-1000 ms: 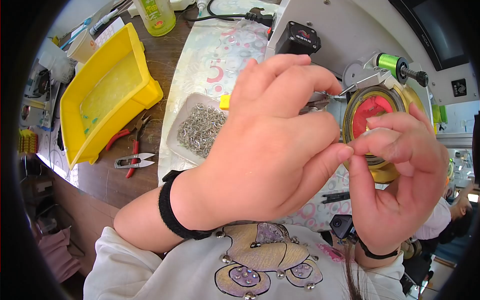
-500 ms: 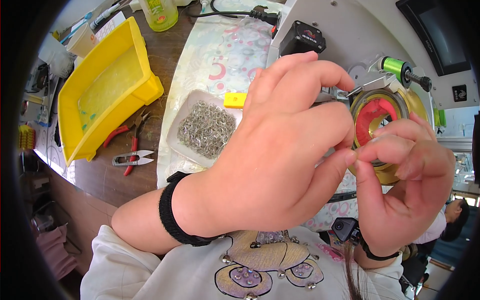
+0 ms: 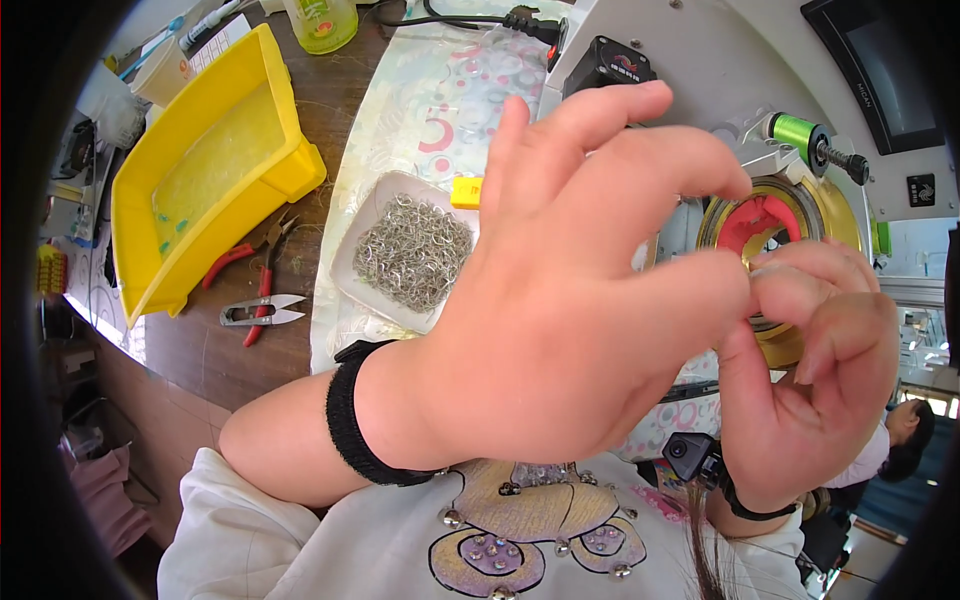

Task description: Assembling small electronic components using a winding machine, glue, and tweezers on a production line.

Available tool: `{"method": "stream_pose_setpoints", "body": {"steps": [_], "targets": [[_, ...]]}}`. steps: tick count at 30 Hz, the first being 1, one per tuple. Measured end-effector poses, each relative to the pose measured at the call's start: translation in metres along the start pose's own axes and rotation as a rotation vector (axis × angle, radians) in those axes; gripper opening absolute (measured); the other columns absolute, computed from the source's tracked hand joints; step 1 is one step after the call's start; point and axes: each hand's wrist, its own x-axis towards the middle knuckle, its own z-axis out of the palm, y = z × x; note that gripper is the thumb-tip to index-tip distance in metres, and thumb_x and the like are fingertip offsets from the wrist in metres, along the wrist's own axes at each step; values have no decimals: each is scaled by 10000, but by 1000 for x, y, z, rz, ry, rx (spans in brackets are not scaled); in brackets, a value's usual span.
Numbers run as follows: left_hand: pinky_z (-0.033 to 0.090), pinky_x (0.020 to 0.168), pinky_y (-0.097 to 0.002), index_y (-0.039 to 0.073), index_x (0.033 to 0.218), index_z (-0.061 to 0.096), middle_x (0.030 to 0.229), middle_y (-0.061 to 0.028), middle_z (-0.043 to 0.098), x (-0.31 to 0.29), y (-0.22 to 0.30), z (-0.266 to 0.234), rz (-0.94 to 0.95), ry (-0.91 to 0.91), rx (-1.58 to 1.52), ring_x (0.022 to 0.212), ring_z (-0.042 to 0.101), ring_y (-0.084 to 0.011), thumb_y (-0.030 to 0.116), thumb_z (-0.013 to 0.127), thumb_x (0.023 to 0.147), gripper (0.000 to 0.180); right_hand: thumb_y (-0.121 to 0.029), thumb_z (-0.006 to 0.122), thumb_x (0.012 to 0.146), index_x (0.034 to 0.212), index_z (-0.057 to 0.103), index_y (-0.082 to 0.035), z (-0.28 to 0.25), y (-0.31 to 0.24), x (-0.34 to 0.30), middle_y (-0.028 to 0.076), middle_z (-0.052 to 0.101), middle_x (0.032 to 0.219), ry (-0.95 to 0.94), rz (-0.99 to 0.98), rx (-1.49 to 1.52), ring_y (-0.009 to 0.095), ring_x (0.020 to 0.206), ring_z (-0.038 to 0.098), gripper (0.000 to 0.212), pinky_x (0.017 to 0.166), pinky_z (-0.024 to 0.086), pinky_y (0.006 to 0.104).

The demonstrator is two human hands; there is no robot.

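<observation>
My left hand (image 3: 580,290) reaches across the middle, palm down. Its index finger and thumb are drawn together at the fingertips of my right hand (image 3: 825,370), while the other fingers stand raised and apart. The right hand pinches too, its fingers curled. Whatever is between the fingertips is hidden or too small to make out. Just behind the right hand is a gold ring-shaped machine part (image 3: 787,350) with a red lining (image 3: 742,224). Left of my left hand, a white tray (image 3: 344,275) holds a heap of small silvery hooks (image 3: 412,250).
A green thread spool (image 3: 793,132) sits above the ring on the grey machine. A small yellow block (image 3: 466,192) lies behind the tray. Farther left are a yellow bin (image 3: 292,168), red-handled pliers (image 3: 266,287) and thread snips (image 3: 240,317). Another person (image 3: 905,440) sits at far right.
My left hand has shifted right, its index finger now overlapping the right fingertips and its raised fingers stretched farther. The right hand stays near the ring, still pinching.
</observation>
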Motion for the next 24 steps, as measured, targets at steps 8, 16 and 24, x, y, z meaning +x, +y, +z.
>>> {"method": "stream_pose_setpoints", "body": {"steps": [8, 16, 24], "targets": [[333, 954, -527, 104, 737, 594, 1009, -154, 583, 16, 25, -30, 102, -199, 436, 986, 510, -338, 130, 647, 603, 147, 79, 645, 683, 786, 314, -104, 7, -1, -4, 38, 617, 752, 77, 35, 5, 230, 800, 575, 392, 917, 366, 432], [321, 962, -496, 58, 776, 588, 1129, -206, 499, 14, 20, -23, -188, -225, 73, 1029, 450, -390, 94, 641, 629, 160, 103, 633, 656, 779, 313, -108, 5, -2, -4, 28, 621, 753, 42, 73, -76, 227, 828, 588, 403, 951, 354, 461], [314, 956, -519, 145, 747, 609, 1147, -124, 529, 3, 3, -23, 257, -65, 563, 967, 534, -339, 115, 664, 600, 159, 84, 632, 671, 778, 310, -101, 4, -6, -3, 51, 613, 750, -4, 46, -164, 227, 836, 588, 386, 984, 335, 476]]}}
